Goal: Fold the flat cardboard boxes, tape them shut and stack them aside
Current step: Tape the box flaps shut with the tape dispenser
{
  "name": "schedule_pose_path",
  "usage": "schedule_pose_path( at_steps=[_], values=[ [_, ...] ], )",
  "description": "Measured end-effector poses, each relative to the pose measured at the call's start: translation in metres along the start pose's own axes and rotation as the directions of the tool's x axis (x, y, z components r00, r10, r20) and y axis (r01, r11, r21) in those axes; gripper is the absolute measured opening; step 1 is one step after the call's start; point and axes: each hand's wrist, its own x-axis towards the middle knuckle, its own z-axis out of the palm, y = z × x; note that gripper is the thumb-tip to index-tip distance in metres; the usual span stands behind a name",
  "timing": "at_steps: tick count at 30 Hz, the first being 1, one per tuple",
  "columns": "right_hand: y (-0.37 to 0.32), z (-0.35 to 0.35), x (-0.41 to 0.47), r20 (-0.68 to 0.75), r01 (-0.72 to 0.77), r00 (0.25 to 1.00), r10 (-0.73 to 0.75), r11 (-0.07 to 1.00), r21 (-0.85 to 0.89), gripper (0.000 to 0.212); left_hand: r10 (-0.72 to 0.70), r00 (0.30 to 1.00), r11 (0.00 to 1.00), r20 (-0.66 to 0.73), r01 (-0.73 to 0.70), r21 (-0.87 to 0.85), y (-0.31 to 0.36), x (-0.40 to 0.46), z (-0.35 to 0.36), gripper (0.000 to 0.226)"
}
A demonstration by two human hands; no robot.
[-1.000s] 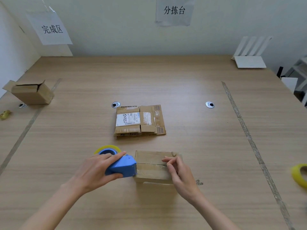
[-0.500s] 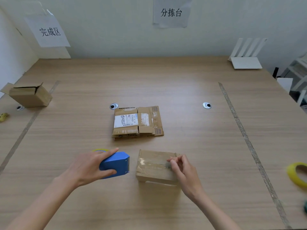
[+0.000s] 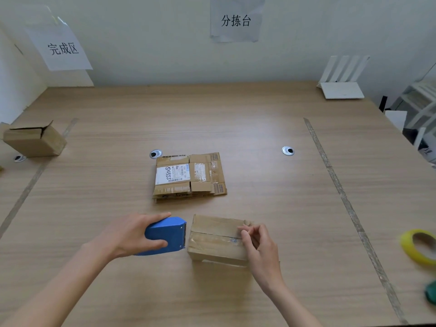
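A small folded cardboard box [image 3: 215, 239] lies on the wooden table [image 3: 236, 119] in front of me, clear tape along its top seam. My left hand [image 3: 132, 234] grips a blue tape dispenser [image 3: 166, 236] whose toothed edge sits just left of the box. My right hand [image 3: 258, 246] rests on the box's right end with its fingers curled and pinched at the tape. Behind them lies a stack of flat cardboard boxes [image 3: 190, 177] with a white label on top.
A folded box with its flaps up [image 3: 35, 140] stands at the far left beyond a tape line. A yellow tape roll [image 3: 418, 246] and a green object [image 3: 430, 295] lie at the right edge. A white router [image 3: 342, 87] sits at the back right.
The dispenser has come off the box's left end and now sits just beside it. My right hand stays pinched on the box's right end.
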Motion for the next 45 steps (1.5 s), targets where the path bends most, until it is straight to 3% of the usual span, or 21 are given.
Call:
schedule_pose_path(
  at_steps=[19, 24, 27, 30, 33, 37, 40, 42, 45],
  values=[
    [-0.004, -0.009, -0.002, -0.022, -0.127, 0.992, 0.128, 0.99, 0.066, 0.022, 0.045, 0.991, 0.992, 0.128, -0.059, 0.111, 0.018, 0.044, -0.029, 0.076],
    [0.001, -0.009, 0.0, -0.028, -0.088, 0.996, 0.089, 0.995, 0.044, 0.021, 0.044, 0.989, 0.986, 0.141, -0.066, 0.153, 0.016, 0.049, -0.023, 0.078],
    [0.002, -0.011, -0.003, -0.038, -0.066, 0.997, 0.066, 0.998, 0.0, 0.021, 0.055, 0.991, 0.981, 0.123, -0.076, 0.179, 0.017, 0.051, -0.02, 0.08],
    [-0.001, -0.013, -0.008, -0.034, -0.019, 0.999, 0.014, 0.988, -0.154, 0.017, 0.065, 0.992, 0.975, 0.111, -0.087, 0.204, 0.021, 0.052, -0.018, 0.081],
    [-0.007, -0.015, -0.013, -0.01, 0.024, 1.0, -0.029, 0.935, -0.354, 0.012, 0.064, 0.994, 0.974, 0.091, -0.082, 0.212, 0.02, 0.051, -0.018, 0.081],
    [-0.009, -0.012, -0.018, -0.037, -0.014, 0.999, -0.001, 0.91, -0.415, 0.018, 0.067, 0.994, 0.976, 0.086, -0.083, 0.2, 0.017, 0.047, -0.018, 0.081],
    [-0.011, -0.008, -0.02, -0.067, 0.016, 0.996, -0.063, 0.836, -0.548, 0.015, 0.058, 0.996, 0.979, 0.074, -0.071, 0.191, 0.016, 0.045, -0.017, 0.081],
    [-0.014, -0.006, -0.019, -0.075, -0.001, 0.996, -0.048, 0.838, -0.545, 0.014, 0.055, 0.996, 0.979, 0.068, -0.067, 0.192, 0.016, 0.043, -0.017, 0.081],
    [-0.017, -0.007, -0.02, -0.071, -0.059, 0.997, 0.034, 0.915, -0.4, 0.018, 0.052, 0.996, 0.982, 0.074, -0.065, 0.179, 0.016, 0.041, -0.018, 0.081]
  ],
)
